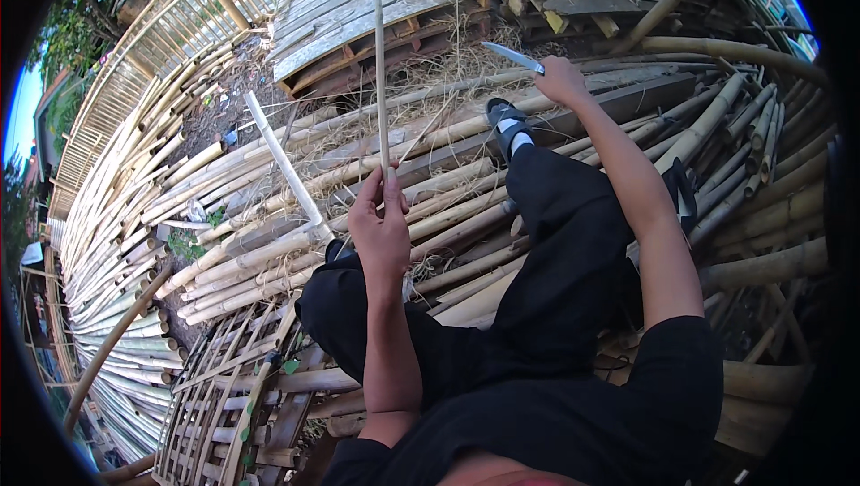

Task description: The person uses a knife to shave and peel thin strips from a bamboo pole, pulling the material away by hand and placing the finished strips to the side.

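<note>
My left hand (380,210) is closed round the lower end of a thin bamboo strip (380,65), which stands nearly upright and runs out past the top of the view. A fine sliver sticks out beside the fingers. Farther right, my right hand (562,83) grips a knife (512,57); its blade points left and away from me, apart from the strip. The knife's handle is mostly hidden in the fist. Beneath both hands lie long bamboo poles (448,138) strewn with dry shavings.
A weathered wooden pallet (358,16) lies ahead. A pale flat slat (285,163) leans beside my left knee. Bamboo poles are heaped at the left (116,280) and right (779,208). A woven bamboo lattice (215,396) is at lower left. My sandalled foot (509,123) rests on the poles.
</note>
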Tool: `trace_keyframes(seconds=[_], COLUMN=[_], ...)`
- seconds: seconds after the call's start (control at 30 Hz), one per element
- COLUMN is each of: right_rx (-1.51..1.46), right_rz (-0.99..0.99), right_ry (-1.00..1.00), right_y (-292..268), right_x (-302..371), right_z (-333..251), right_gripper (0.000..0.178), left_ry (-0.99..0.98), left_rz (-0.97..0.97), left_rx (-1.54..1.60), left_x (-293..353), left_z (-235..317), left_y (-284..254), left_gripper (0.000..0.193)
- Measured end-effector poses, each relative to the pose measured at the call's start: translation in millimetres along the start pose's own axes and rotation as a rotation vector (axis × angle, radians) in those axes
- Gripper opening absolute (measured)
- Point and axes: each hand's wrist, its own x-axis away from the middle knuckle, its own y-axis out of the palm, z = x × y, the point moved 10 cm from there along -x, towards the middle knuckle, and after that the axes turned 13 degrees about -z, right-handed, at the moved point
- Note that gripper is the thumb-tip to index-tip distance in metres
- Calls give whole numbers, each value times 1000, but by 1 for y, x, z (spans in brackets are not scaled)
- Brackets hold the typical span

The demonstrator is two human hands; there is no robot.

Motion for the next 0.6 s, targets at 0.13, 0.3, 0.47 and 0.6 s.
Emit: trace_keyframes(seconds=[0.13, 0.3, 0.47, 0.6], right_rx=[-51, -313, 260, 299], right_rz=[135, -289, -131, -272], right_ry=[68, 310, 124, -19], right_y=[14, 53, 35, 71], right_x=[-11, -8, -3, -9], right_z=[62, 107, 72, 45], right_gripper=[22, 18, 24, 25], left_ry=[9, 20, 15, 23], left_rz=[18, 37, 36, 36], left_rx=[5, 15, 34, 38], left_x=[-1, 2, 3, 2], left_z=[-2, -3, 3, 3], left_y=[1, -3, -6, -5], left_gripper=[25, 24, 24, 23])
